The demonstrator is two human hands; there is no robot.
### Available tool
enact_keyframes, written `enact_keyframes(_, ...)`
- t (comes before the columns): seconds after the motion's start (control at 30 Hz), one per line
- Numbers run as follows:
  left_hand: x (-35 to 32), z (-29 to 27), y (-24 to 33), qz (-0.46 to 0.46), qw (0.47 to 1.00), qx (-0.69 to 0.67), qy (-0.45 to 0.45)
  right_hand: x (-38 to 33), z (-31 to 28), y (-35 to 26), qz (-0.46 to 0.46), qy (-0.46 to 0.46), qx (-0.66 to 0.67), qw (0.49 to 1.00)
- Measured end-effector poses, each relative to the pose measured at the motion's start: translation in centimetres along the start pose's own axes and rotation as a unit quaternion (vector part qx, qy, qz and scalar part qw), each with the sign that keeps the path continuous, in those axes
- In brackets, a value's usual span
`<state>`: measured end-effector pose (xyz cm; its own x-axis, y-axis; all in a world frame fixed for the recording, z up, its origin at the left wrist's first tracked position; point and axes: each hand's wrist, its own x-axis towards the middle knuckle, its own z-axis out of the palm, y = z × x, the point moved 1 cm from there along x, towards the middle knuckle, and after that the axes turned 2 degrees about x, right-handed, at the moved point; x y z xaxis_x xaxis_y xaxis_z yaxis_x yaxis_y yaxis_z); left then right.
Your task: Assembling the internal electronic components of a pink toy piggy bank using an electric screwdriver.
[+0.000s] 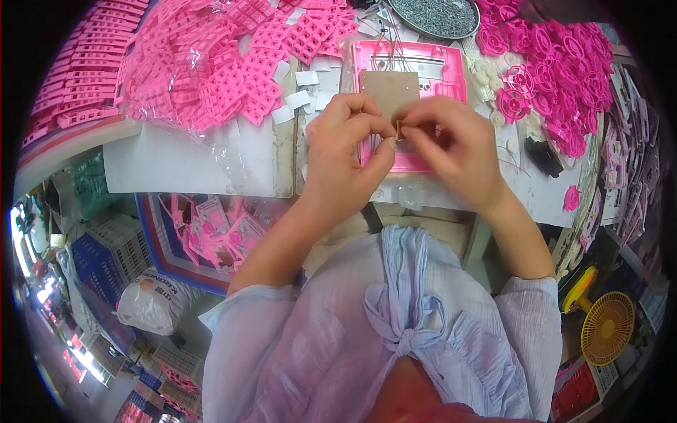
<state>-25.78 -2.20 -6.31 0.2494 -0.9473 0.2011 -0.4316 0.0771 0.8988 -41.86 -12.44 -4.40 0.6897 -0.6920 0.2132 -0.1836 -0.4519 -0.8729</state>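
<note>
Over a pink plastic housing on the table, my left hand and my right hand meet fingertip to fingertip. Both are closed in a pinch at a small tan piece, too small to tell its kind. A flat brown board lies in the housing under my fingers, partly hidden by them. Thin wires run up from the board's far edge. My right fingers are slightly smeared by motion.
Pink plastic frames are heaped at the far left, with white paper slips beside them. A round tray of screws stands at the back. Magenta ring-shaped parts pile up at right, near a black object. A yellow fan sits lower right.
</note>
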Motion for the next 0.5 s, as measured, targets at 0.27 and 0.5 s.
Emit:
enact_keyframes(0.27,-0.1,0.3,0.6,0.082,0.992,0.085,0.050,-2.5,1.5,-0.6,0.066,0.048,0.098,0.992)
enact_keyframes(0.5,1.4,-1.5,0.8,-0.274,0.930,-0.201,-0.139,-2.8,1.5,-0.6,-0.135,0.068,-0.071,0.986)
